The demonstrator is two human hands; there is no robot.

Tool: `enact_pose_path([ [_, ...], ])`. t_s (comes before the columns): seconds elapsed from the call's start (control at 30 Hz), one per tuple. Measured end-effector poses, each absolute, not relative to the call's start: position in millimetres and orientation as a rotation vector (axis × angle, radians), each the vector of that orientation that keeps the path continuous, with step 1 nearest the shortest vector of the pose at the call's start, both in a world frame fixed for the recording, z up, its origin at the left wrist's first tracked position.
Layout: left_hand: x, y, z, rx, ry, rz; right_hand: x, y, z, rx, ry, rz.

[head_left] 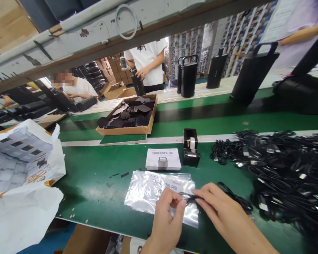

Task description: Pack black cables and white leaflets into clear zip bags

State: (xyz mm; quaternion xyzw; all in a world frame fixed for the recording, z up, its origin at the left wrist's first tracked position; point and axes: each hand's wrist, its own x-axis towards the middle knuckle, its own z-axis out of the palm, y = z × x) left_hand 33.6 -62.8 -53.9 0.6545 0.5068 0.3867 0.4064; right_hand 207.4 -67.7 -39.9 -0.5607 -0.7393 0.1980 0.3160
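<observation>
Above the clear plastic bags (139, 192), a bundled black cable (191, 198) stretches between my two hands. My left hand (169, 215) is closed, its thumb and forefinger pinching the cable's left end; whether it also grips a bag's edge, I cannot tell. Fingers of my right hand (221, 206) are closed on the cable's other end. Under the bag film shows a printed "Thunder Trail Pro" leaflet. A stack of the same white leaflets (163, 158) lies just behind. Another coiled black cable (235, 197) rests beside my right hand.
Many bundled cables (275, 169) cover the right side. A black tape dispenser (191, 148) stands beside the leaflets. Behind are a cardboard tray (124, 131) of dark flat pieces and several black speakers (189, 78). A large white bag (23, 211) sits at left; people work across the bench.
</observation>
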Motion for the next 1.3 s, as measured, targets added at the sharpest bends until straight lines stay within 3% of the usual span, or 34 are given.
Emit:
enact_pose_path([
  [0.23,33.5,-61.9,-52.8,1.651,1.268,0.982,201.2,-65.8,-38.4,-1.646,-1.559,0.460],
  [0.57,40.3,-63.2,-46.8,1.630,1.189,1.123,181.6,-61.0,-31.9,-1.482,-1.916,0.800],
  [0.77,33.8,-53.0,-19.3,1.283,1.125,1.359,175.9,-45.5,13.0,-1.219,-2.164,0.827],
  [0.93,17.8,-46.0,4.5,1.115,1.067,1.498,166.1,-13.0,61.6,-0.974,-2.482,0.641],
  [1.07,0.5,-41.0,11.5,1.124,1.023,1.601,154.8,4.1,88.8,-0.830,-2.399,0.816],
  [1.3,-6.3,-41.0,1.0,0.968,0.564,0.969,155.3,-0.6,99.1,-0.768,-2.208,1.151],
])
